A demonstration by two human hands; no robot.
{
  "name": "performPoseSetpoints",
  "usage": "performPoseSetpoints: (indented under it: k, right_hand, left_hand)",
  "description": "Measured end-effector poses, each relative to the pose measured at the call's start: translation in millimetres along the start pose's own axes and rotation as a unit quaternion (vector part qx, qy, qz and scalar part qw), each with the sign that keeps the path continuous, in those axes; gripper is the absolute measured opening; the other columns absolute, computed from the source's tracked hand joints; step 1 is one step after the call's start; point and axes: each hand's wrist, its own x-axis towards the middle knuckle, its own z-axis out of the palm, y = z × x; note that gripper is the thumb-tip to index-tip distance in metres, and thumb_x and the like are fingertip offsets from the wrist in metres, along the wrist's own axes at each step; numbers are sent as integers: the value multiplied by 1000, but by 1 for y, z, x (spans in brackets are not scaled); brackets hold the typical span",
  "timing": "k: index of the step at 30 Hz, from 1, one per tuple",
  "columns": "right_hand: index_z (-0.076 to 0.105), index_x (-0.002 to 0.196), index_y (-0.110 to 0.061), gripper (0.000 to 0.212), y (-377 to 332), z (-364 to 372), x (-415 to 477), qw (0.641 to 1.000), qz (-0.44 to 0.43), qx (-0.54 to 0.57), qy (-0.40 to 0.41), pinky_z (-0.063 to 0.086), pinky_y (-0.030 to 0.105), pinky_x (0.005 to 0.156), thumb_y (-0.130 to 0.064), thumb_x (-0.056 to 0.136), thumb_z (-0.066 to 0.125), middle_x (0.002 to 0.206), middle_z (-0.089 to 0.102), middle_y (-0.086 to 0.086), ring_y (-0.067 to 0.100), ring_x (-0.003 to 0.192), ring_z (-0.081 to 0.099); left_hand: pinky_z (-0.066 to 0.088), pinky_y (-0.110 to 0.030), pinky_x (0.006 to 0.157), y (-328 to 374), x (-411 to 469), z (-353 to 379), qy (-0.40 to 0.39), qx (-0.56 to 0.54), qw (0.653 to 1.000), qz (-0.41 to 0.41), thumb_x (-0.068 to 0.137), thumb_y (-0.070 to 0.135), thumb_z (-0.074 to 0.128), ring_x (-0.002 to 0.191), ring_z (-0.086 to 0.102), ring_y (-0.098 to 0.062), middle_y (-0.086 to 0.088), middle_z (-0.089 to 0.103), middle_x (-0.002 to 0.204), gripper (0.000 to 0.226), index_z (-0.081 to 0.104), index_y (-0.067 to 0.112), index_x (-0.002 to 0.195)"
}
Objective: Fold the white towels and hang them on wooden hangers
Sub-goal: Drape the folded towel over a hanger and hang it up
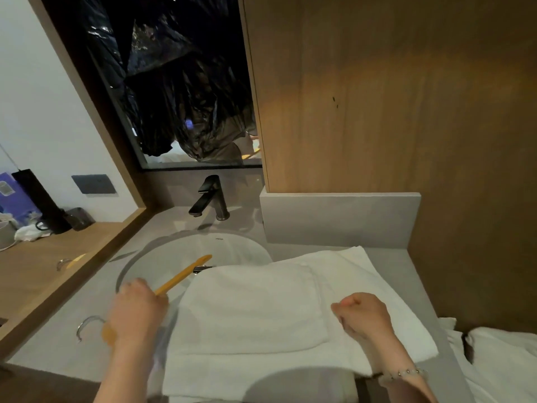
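Your left grip (pixel 136 309) is clenched round a wooden hanger (pixel 183 276), held over the sink (pixel 162 251). One arm of the hanger points up-right twd the faucet (pixel 210 199); its metal hook (pixel 87 327) sticks out left of your wrist. The white towel (pixel 252 309) lies folded flat on the worktop (pixel 404 257), a smaller layer atop a wider one, left edge overlapping the basin. Your right grip (pixel 363 315) rests on the towel's right part w/ fingers curled; can't tell if it pinches cloth. A 2nd hanger (pixel 71 261) lies on the wooden shelf (pixel 43 274) at left.
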Motion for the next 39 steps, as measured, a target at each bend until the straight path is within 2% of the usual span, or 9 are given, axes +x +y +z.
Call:
performPoseSetpoints:
  k: [3, 8, 10, 13, 18, 23, 29, 32, 39]
  right_hand:
    - [59, 60, -17, 25, 24, -32, 0, 989, 13, 16, 149, 44, 29, 66, -11, 83, 52, 74, 61, 0, 24, 74, 56]
    - [68, 95, -20, 17, 52, -72, 2, 980, 54, -32, 190, 42, 29, 79, -13, 85, 56, 109, 66, 6, 30, 105, 57]
    - [65, 101, -20, 17, 65, -76, 0, 985, 76, -71, 140, 42, 29, 80, -26, 86, 59, 110, 64, 4, 27, 106, 57]
    - [62, 81, -19, 20, 79, -76, -2, 991, 84, -62, 83, 44, 28, 73, -38, 86, 59, 91, 66, 3, 23, 90, 61]
    - [57, 66, -15, 24, 82, -86, -3, 998, 57, 17, 31, 43, 27, 69, -30, 80, 69, 74, 62, 2, 20, 77, 60]
    - [62, 82, -20, 14, 88, -88, -6, 996, 17, 91, -8, 51, 32, 77, -12, 77, 73, 83, 67, -2, 17, 81, 62]
    - [63, 87, -17, 16, 94, -83, -7, 992, 12, 122, -5, 52, 29, 69, -7, 78, 71, 90, 70, 6, 19, 76, 64]
    - [66, 101, -7, 21, 96, -88, -7, 984, 25, 169, -40, 53, 21, 64, 2, 82, 63, 95, 70, 11, 16, 76, 62]
    - [61, 120, -3, 38, 110, -87, 1, 978, 17, 198, -61, 53, 21, 66, 8, 83, 61, 106, 70, 13, 20, 89, 66]
  left_hand:
    - [44, -33, 83, 97, -51, 8, -86, -101, 969, 210, 90, 33, 57, 103, 56, -26, -6, 59, 109, 28, 57, 12, 109]
    - [39, -29, 92, 193, -156, 33, -250, -99, 800, 536, 84, 42, 61, 107, 48, -14, 5, 54, 114, 34, 57, 24, 113]
    - [36, -31, 91, 207, -180, 35, -321, -3, 742, 588, 81, 45, 65, 107, 43, -15, 4, 53, 116, 40, 56, 28, 115]
    - [31, -34, 90, 212, -192, 35, -421, 184, 649, 606, 78, 44, 72, 111, 38, -22, 0, 48, 123, 49, 54, 30, 121]
    - [19, -39, 93, 211, -190, 29, -378, 340, 592, 626, 73, 37, 77, 116, 35, -24, -4, 58, 116, 46, 63, 26, 115]
    - [19, -41, 93, 209, -194, 33, -323, 342, 594, 653, 72, 40, 76, 114, 35, -21, 6, 60, 95, 33, 71, 26, 101]
    - [18, -38, 88, 207, -194, 28, -359, 391, 570, 627, 73, 29, 79, 117, 36, -24, -5, 58, 119, 49, 59, 21, 117]
    - [17, -37, 95, 208, -194, 28, -377, 406, 560, 617, 73, 30, 78, 119, 41, -23, -1, 64, 109, 50, 61, 21, 119]
    - [17, -30, 95, 243, -170, -1, -375, 262, 658, 598, 75, 34, 76, 99, 44, -12, 13, 61, 93, 40, 67, 28, 114]
